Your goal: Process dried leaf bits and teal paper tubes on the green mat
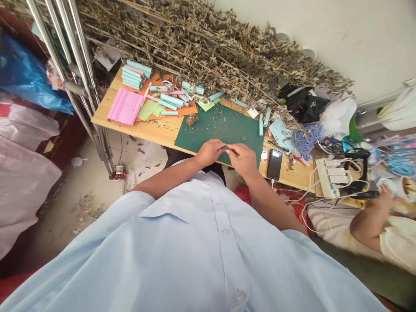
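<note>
Over the near edge of the green cutting mat (224, 123), my left hand (211, 152) and my right hand (242, 158) meet fingertip to fingertip. Both are closed in a pinch. A small dark bit shows between them, too tiny to name. Crumbs of dry leaf are scattered on the mat, and a clump of dried plant matter (192, 120) lies at its left side. Two light-blue paper rolls (261, 125) are at the mat's right edge.
Dried leafy stalks (195, 47) cover the table's back. More blue and pink paper rolls (170, 100) and pink sheets (125, 106) lie left. A phone (274, 164), power strip (327, 177) and purple cords (307, 141) are right, near another person's arm (370, 223). Metal crutches (81, 82) stand left.
</note>
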`<state>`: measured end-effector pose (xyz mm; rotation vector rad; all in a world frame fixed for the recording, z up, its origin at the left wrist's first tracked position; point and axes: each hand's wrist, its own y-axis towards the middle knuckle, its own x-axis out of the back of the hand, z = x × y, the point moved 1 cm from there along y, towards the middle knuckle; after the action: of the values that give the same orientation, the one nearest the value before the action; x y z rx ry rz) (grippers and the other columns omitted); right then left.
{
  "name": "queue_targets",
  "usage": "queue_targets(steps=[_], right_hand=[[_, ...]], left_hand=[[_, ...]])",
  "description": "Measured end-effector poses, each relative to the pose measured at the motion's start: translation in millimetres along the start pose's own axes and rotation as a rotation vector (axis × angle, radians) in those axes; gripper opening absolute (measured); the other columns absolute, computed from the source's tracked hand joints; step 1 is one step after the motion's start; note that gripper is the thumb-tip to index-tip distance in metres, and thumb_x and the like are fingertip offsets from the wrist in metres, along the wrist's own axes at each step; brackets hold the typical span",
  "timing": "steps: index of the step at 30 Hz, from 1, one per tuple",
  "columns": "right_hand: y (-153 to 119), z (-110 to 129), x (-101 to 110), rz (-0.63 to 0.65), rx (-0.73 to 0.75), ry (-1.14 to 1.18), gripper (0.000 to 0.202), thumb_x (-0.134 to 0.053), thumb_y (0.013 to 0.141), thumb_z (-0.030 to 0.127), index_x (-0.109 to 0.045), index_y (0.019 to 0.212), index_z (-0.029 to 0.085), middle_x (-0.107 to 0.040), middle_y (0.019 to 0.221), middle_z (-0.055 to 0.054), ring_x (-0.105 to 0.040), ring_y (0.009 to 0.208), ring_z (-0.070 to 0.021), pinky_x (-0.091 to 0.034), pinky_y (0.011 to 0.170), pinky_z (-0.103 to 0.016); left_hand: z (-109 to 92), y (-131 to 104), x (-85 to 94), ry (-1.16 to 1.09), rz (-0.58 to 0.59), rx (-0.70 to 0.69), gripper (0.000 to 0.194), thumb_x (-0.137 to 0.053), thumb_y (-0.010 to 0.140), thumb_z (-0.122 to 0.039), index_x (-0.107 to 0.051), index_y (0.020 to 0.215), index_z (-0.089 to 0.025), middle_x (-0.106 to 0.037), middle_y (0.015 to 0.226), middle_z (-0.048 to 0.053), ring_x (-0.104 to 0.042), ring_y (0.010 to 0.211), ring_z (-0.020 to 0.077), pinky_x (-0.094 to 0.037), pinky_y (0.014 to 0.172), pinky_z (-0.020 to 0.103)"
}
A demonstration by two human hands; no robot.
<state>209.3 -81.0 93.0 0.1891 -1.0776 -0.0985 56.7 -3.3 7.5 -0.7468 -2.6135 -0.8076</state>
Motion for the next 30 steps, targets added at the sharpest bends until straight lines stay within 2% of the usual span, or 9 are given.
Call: queue_targets(steps=[2, 4, 7, 10, 17, 21, 25, 30], right_hand=[[1.9, -4.6, -3.2, 0.000, -0.015, 0.071, 0.034, -0.059, 0.098, 0.032, -0.075, 0.127, 0.022, -0.078, 0.112, -0.010, -0.073, 0.093, -0.0228, -0.061, 0.089, -0.040], [5.7, -7.3, -5.1, 0.029, 0.003, 0.097, 0.038, -0.059, 0.099, 0.032, -0.073, 0.133, 0.023, -0.077, 0.118, -0.010, -0.073, 0.098, -0.0230, -0.061, 0.091, -0.041], [10.6, -9.0, -5.0, 0.052, 0.047, 0.059, 0.031, -0.057, 0.101, 0.032, -0.079, 0.121, 0.025, -0.077, 0.120, -0.010, -0.072, 0.109, -0.0239, -0.059, 0.100, -0.041], [9.5, -9.8, -4.6, 0.044, 0.071, 0.012, 0.030, -0.054, 0.103, 0.031, -0.082, 0.112, 0.025, -0.078, 0.114, -0.009, -0.073, 0.106, -0.0235, -0.059, 0.099, -0.039], [-5.9, -4.4, -8.2, 0.012, 0.143, -0.123, 0.034, -0.050, 0.107, 0.032, -0.079, 0.123, 0.024, -0.078, 0.119, -0.010, -0.073, 0.106, -0.0239, -0.059, 0.094, -0.035], [-8.9, 2.4, -7.7, 0.056, 0.131, -0.226, 0.036, -0.048, 0.106, 0.029, -0.078, 0.126, 0.021, -0.079, 0.111, -0.013, -0.073, 0.100, -0.0261, -0.058, 0.090, -0.037], [-10.3, -1.1, -8.8, 0.021, 0.095, -0.067, 0.035, -0.055, 0.103, 0.032, -0.075, 0.130, 0.024, -0.076, 0.124, -0.012, -0.073, 0.108, -0.0266, -0.060, 0.096, -0.039], [-12.1, -9.2, -17.7, -0.147, -0.028, 0.201, 0.033, -0.064, 0.097, 0.036, -0.077, 0.124, 0.024, -0.076, 0.122, -0.011, -0.075, 0.088, -0.0218, -0.064, 0.091, -0.042]], left_hand=[[-0.1, -0.2, 0.3, 0.006, 0.003, 0.003, 0.023, -0.056, 0.103, -0.023, -0.077, 0.096, -0.017, -0.074, 0.095, 0.010, -0.067, 0.095, 0.0214, -0.054, 0.090, 0.035], [0.2, -0.4, 0.3, 0.011, 0.005, 0.008, 0.023, -0.055, 0.103, -0.024, -0.076, 0.099, -0.017, -0.074, 0.098, 0.011, -0.067, 0.096, 0.0217, -0.054, 0.091, 0.036], [0.6, -0.3, 0.1, 0.024, 0.011, 0.009, 0.025, -0.054, 0.104, -0.025, -0.075, 0.094, -0.017, -0.073, 0.094, 0.009, -0.066, 0.094, 0.0213, -0.053, 0.089, 0.035], [0.1, 0.1, 0.1, 0.036, 0.012, 0.004, 0.025, -0.055, 0.104, -0.025, -0.072, 0.088, -0.017, -0.070, 0.089, 0.008, -0.064, 0.091, 0.0204, -0.052, 0.087, 0.033], [-2.7, -0.3, 1.8, 0.003, 0.017, 0.038, 0.022, -0.054, 0.101, -0.016, -0.073, 0.090, -0.018, -0.073, 0.094, 0.007, -0.065, 0.095, 0.0194, -0.051, 0.090, 0.032], [-3.0, 0.1, 2.0, -0.012, 0.022, 0.033, 0.024, -0.053, 0.100, -0.015, -0.073, 0.087, -0.018, -0.074, 0.095, 0.006, -0.066, 0.096, 0.0192, -0.051, 0.092, 0.032], [-1.6, 0.8, 1.8, -0.005, 0.003, 0.038, 0.023, -0.055, 0.102, -0.019, -0.073, 0.087, -0.018, -0.072, 0.091, 0.007, -0.065, 0.092, 0.0189, -0.051, 0.087, 0.031], [0.4, 0.0, 0.4, -0.002, -0.002, 0.039, 0.017, -0.060, 0.101, -0.019, -0.075, 0.092, -0.018, -0.073, 0.094, 0.007, -0.066, 0.094, 0.0187, -0.051, 0.088, 0.030]])
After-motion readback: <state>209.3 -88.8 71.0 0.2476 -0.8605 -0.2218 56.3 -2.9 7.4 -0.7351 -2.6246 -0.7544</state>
